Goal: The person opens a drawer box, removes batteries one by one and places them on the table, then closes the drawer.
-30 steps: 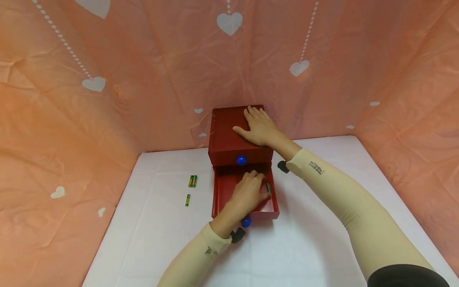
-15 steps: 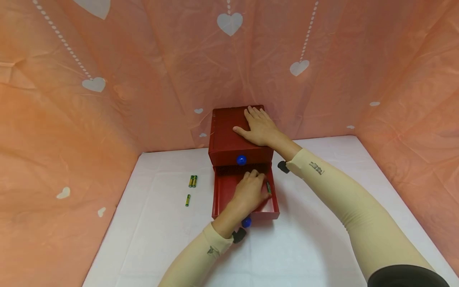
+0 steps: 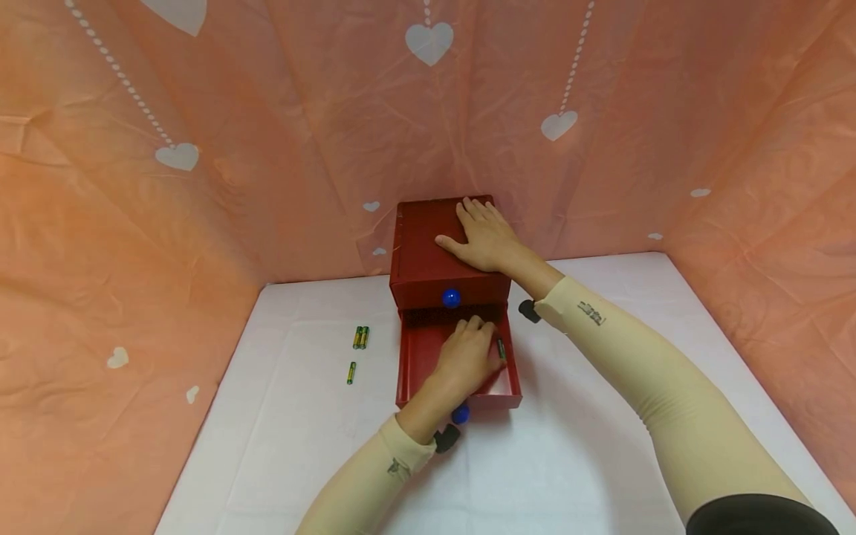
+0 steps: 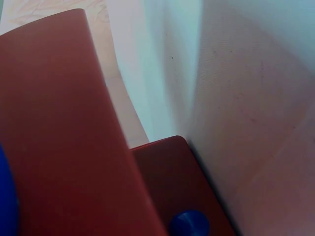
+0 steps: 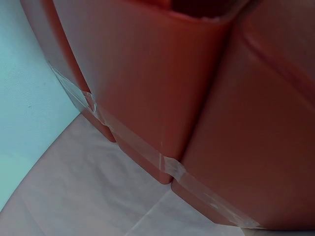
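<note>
Fingers [image 3: 490, 328] around battery [image 3: 501, 349] show only in head view.

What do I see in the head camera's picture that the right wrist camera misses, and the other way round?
Only the head view shows the right hand resting on top of the red box, and the left hand in its open lower drawer by a battery. Only there do you see three batteries on the table and two blue knobs.

Only the right wrist view shows clear tape across the outside of the box, up close.

Both show the red box.
</note>
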### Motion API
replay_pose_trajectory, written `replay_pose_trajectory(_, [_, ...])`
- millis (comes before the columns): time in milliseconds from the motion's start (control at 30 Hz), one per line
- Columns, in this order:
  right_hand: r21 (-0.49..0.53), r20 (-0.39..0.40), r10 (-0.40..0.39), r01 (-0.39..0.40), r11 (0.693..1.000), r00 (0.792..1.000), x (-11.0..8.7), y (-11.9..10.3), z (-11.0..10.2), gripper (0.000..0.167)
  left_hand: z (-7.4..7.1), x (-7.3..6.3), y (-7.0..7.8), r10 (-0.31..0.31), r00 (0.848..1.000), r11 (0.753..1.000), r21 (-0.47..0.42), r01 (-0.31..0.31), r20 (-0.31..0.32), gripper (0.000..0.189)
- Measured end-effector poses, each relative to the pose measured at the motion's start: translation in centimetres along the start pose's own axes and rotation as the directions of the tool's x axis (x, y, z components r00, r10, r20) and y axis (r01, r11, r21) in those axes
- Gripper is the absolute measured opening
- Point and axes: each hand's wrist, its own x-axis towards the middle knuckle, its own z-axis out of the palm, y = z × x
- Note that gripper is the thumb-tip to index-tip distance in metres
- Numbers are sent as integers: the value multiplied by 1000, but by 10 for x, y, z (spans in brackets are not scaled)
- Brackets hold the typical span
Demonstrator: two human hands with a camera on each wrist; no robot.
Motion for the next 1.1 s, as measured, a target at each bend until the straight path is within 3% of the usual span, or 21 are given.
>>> replay_pose_trajectory(267, [6,2,5,-5,1000,1000,-1,0,-1,91,-5,-1,1,-14,999,999,-39,15,38,40])
replay_pose_trajectory(700, [7,-2,-7,7,1000,1000,0,0,0,92,-14,-9,-6,-33,995,975,-218,52,90,42])
replay_pose_trajectory(1100, [12,-6,-2,2,1000,1000,-1,1,0,90,-25,-21,-18,-10,997,947,-321,34,75,43])
